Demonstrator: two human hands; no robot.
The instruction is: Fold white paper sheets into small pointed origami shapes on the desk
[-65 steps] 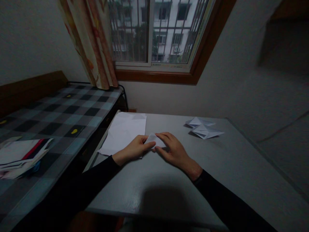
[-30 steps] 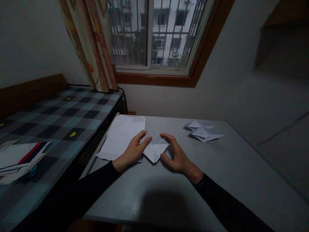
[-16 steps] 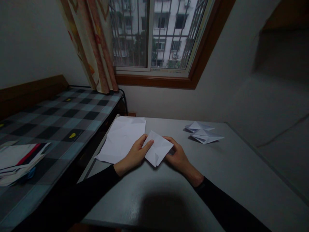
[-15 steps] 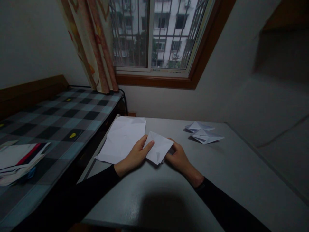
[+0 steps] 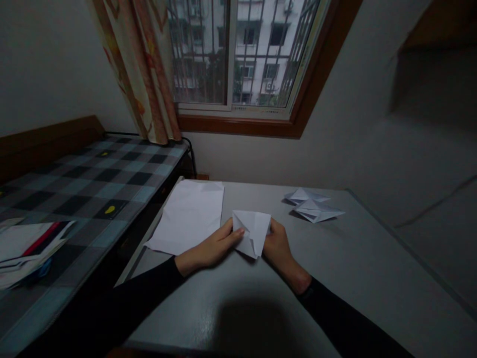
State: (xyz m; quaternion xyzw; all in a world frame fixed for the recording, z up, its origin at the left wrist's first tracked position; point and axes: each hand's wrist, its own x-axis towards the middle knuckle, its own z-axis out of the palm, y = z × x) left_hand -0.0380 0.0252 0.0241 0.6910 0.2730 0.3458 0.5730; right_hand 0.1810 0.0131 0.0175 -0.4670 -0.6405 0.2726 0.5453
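A small folded white paper (image 5: 257, 226), roughly square with creases and a raised flap near its lower edge, is held above the table between both hands. My left hand (image 5: 214, 245) pinches its left side, thumb on top and the other fingers underneath. My right hand (image 5: 278, 243) is closed on the right edge, its fingertips mostly hidden behind the paper. To the left lie flat white paper sheets (image 5: 190, 214). Two folded paper shapes with pointed ends, a nearer one (image 5: 316, 211) and a farther one (image 5: 303, 195), rest at the back right.
The grey-white table (image 5: 194, 308) stands against the wall under a barred window (image 5: 253, 54). On the left is a bed with a checked cover (image 5: 130, 164), with a pile of papers (image 5: 30, 248) on it. A patterned curtain (image 5: 145, 74) hangs beside the window.
The folded paper has turned in my hands and shifted slightly right. My left hand has moved a little right with it, and my right hand has stayed on its right edge.
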